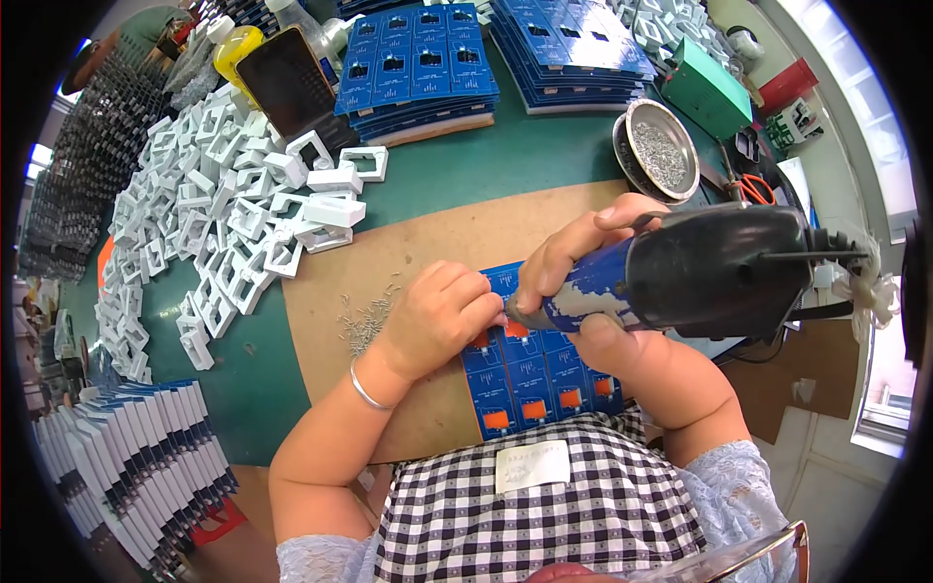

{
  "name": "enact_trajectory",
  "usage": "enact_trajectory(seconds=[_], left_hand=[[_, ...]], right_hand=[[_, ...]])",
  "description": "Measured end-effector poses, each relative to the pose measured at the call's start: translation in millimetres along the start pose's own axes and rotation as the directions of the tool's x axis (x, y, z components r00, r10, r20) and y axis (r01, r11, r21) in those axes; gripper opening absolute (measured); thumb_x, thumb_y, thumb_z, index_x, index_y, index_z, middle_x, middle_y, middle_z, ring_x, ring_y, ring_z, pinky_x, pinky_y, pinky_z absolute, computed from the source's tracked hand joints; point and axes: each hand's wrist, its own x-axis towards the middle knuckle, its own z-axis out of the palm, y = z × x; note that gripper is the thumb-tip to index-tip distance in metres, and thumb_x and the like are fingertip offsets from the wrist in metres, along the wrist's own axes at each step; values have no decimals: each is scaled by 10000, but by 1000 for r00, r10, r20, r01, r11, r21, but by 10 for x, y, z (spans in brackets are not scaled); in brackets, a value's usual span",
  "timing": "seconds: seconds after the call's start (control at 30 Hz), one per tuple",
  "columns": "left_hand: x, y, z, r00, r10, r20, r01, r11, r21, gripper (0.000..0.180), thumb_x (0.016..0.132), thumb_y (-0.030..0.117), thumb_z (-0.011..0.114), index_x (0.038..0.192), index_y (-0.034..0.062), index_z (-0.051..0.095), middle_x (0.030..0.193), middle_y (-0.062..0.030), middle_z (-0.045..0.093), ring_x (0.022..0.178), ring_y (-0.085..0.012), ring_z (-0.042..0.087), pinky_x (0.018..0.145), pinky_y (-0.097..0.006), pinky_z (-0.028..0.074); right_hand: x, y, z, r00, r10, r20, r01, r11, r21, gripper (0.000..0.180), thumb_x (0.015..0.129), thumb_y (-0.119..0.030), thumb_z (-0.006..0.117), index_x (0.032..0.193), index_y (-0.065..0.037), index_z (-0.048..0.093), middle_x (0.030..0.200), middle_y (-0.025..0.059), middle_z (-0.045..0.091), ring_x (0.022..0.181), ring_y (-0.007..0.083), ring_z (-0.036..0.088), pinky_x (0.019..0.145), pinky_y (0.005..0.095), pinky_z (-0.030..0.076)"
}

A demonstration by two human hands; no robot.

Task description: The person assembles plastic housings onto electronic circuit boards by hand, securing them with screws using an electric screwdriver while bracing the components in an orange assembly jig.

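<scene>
My right hand (554,257) is wrapped round a blue and black electric screwdriver (714,262), whose tip end points left. Beside that tip, my left hand (442,316) has its fingers pinched together; whatever is in them is hidden. Both hands are over a blue circuit board panel (528,377) with rows of orange patches, lying on a brown work sheet (428,418). The hands and the tool cover the panel's upper part. To the left of my left hand, small metal screws (364,325) lie scattered on the sheet.
White plastic frames (243,214) are heaped on the left. Behind stand two stacks of blue panels (413,58), a dark-screened phone (289,83) and a yellow bottle (236,49). At right are a metal bowl (692,160) of screws, a green box (709,92) and an orange-handled tool (756,189).
</scene>
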Motion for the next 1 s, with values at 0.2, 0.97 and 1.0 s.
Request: enact_trajectory(seconds=[0.2, 0.97, 1.0], left_hand=[[-24, -67, 1, 999, -33, 39, 36, 994, -102, 196, 715, 191, 734, 793, 96, 582, 804, -40, 560, 745, -234, 555, 674, -352, 463], [-37, 17, -65, 983, -166, 78, 177, 972, -154, 165, 713, 112, 723, 826, 95, 603, 917, -37, 579, 845, -244, 569, 759, -379, 453], [-38, 24, -66, 983, -166, 79, 176, 972, -154, 165, 713, 112, 723, 826, 95, 603, 917, -37, 579, 845, -244, 569, 759, -379, 453]], right_hand=[[76, 163, 59, 995, -96, -18, 97, 993, 64, 642, 799, -273, 755, 1241, -113, 318, 841, 89, 597, 768, 189, 628, 712, 321, 510], [117, 189, 58, 993, -122, -12, 122, 992, 44, 655, 809, -358, 767, 1241, -127, 332, 828, 85, 571, 714, 237, 641, 672, 376, 550], [115, 188, 56, 992, -124, -13, 125, 991, 53, 658, 809, -362, 767, 1242, -126, 331, 830, 86, 573, 715, 237, 642, 669, 376, 550]])
